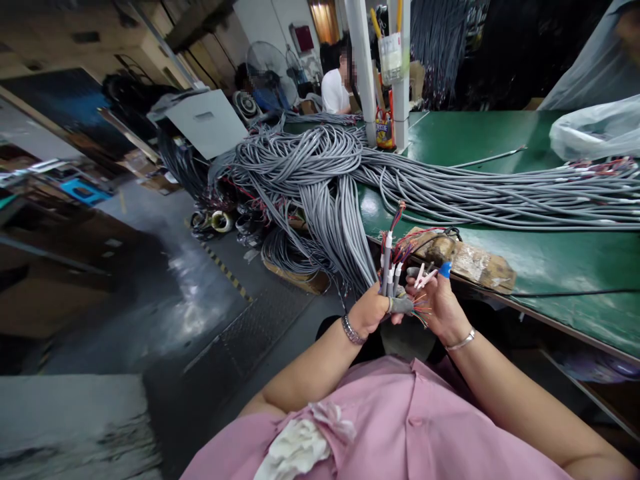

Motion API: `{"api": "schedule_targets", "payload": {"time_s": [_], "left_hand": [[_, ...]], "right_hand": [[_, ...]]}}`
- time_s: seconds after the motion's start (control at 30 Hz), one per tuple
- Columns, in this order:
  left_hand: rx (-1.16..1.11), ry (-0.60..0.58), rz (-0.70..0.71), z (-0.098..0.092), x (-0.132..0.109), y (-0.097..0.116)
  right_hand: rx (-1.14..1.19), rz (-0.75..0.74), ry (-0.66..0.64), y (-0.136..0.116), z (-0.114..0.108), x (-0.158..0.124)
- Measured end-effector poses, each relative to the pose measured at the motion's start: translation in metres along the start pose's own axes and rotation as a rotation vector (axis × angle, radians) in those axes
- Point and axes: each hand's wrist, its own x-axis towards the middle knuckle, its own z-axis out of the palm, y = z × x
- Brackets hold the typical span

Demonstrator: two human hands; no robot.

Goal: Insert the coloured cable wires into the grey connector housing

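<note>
My left hand point(373, 310) is closed round several grey cables point(387, 263); a grey covering shows on its thumb. White bands mark the cable ends, and thin coloured wires point(421, 309) fan out from one of them toward my right hand. My right hand point(444, 312) is closed beside these ends, a blue cover point(445, 269) on one fingertip. Between its fingers sits a small pale pink piece shaped like a clip point(425, 276). The fingers behind it are partly hidden. More red and purple wires point(404, 250) stick up just beyond the hands.
A thick bundle of grey cables point(320, 157) drapes over the green table point(565, 267) and down its left end. A tape-wrapped block point(465, 260) lies at the near edge. White posts point(363, 67) rise from the table. A person point(334, 90) sits beyond it.
</note>
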Motion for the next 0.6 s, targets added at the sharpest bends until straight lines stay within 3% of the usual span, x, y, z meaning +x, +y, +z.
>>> {"api": "schedule_targets", "payload": {"time_s": [0.17,0.3,0.43,0.6], "left_hand": [[0.05,0.031,0.041,0.001,-0.015,0.0],[0.06,0.117,0.095,0.006,-0.024,-0.003],[0.019,0.175,0.112,0.009,-0.02,-0.007],[-0.023,0.18,0.091,0.009,-0.01,-0.01]], "right_hand": [[-0.024,0.053,-0.062,-0.008,-0.001,-0.008],[-0.075,-0.009,-0.049,-0.01,-0.004,-0.01],[-0.089,-0.051,-0.037,-0.009,-0.007,-0.008],[-0.066,0.002,-0.016,-0.01,-0.008,-0.006]]}}
